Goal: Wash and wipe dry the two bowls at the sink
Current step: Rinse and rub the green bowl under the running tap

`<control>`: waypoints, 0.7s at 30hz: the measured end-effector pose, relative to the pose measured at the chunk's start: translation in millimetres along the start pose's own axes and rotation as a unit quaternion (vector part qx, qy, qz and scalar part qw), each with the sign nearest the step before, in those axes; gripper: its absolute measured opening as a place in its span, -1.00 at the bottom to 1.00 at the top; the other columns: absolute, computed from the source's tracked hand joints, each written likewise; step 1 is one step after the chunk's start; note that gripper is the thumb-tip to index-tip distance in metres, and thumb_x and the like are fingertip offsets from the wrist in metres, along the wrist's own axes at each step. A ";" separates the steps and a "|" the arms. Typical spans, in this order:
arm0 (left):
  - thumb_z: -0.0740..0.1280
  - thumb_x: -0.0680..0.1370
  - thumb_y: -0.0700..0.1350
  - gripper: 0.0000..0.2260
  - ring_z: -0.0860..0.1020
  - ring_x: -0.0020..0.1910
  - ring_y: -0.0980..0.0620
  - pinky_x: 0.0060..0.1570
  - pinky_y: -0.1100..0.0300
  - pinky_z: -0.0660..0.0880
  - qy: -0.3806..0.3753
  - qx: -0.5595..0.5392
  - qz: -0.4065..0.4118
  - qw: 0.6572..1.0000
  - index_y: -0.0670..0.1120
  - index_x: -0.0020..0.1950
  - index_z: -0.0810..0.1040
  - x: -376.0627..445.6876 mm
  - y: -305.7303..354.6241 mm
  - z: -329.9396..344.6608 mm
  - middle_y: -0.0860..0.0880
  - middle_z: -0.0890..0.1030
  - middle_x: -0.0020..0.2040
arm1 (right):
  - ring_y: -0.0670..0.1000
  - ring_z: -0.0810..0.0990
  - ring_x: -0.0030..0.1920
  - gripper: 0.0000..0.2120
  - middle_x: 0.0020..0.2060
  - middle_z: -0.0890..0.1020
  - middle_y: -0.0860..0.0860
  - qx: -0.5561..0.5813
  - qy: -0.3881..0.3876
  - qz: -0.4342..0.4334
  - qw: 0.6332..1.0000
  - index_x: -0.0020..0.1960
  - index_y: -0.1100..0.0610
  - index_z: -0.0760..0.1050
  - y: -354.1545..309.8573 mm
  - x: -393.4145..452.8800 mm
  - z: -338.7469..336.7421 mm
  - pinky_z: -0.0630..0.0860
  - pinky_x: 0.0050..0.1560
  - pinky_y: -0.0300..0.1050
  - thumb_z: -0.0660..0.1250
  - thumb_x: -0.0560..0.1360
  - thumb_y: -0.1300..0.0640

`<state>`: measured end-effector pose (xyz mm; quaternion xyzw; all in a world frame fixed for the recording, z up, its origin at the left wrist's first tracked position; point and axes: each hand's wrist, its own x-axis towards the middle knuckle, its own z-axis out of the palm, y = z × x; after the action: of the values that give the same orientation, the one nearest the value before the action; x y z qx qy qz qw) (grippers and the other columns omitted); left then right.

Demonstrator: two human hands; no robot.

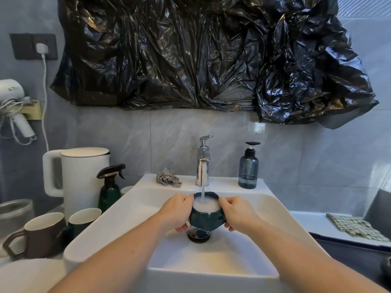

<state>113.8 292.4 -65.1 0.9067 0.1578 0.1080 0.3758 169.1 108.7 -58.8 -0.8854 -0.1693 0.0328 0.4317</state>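
Observation:
A small dark green faceted bowl (206, 220) is held under the running chrome tap (202, 172), above the black drain plug (198, 235) of the white sink (118, 218). Water streams into it and the bowl is full of white foamy water. My left hand (176, 211) grips its left side and my right hand (238, 212) grips its right side. A dark object (386, 266) sits at the far right edge, too cut off to identify. A crumpled grey cloth (168, 178) lies on the sink's back ledge, left of the tap.
Left of the sink stand a white kettle (82, 178), a dark green spray bottle (110, 188), a brown mug (40, 234) and a green mug (83, 218). A blue pump bottle (248, 168) stands behind right. A patterned cloth (355, 227) lies on the right counter.

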 end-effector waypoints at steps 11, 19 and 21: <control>0.03 0.74 0.06 -0.57 0.63 -0.50 -0.06 -0.25 0.16 0.63 0.034 0.014 0.016 0.999 -0.14 -0.13 0.52 -2.8 -1.2 -4.0 -0.13 0.61 -0.43 | -0.01 0.61 -0.35 -0.59 -0.21 0.67 0.10 0.018 -0.015 -0.008 1.000 0.18 0.13 0.64 2.3 3.1 2.2 0.59 -0.37 -0.23 0.08 0.71 -0.06; 0.04 0.70 0.03 -0.63 0.65 -0.42 -0.08 -0.06 -0.04 0.68 0.046 0.021 0.045 0.998 -0.08 -0.20 0.46 -4.7 -2.0 -4.4 -0.12 0.63 -0.39 | 0.01 0.62 -0.31 -0.69 -0.05 0.72 0.18 0.042 -0.027 -0.036 0.998 0.15 -0.02 0.60 3.7 3.1 1.6 0.61 -0.33 -0.23 0.09 0.71 -0.03; 0.04 0.69 0.00 -0.65 0.63 -0.44 -0.07 -0.11 -0.01 0.66 0.053 0.015 0.049 0.997 -0.06 -0.23 0.41 -4.9 -1.8 -4.3 -0.11 0.61 -0.38 | 0.02 0.63 -0.29 -0.75 -0.05 0.71 0.17 0.049 -0.032 -0.045 0.997 0.14 -0.10 0.55 3.6 3.2 2.2 0.62 -0.32 -0.22 0.09 0.72 -0.02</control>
<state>107.6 294.5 -63.8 0.9119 0.1342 0.1716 0.3477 172.7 109.3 -62.7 -0.8534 -0.2208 0.0500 0.4696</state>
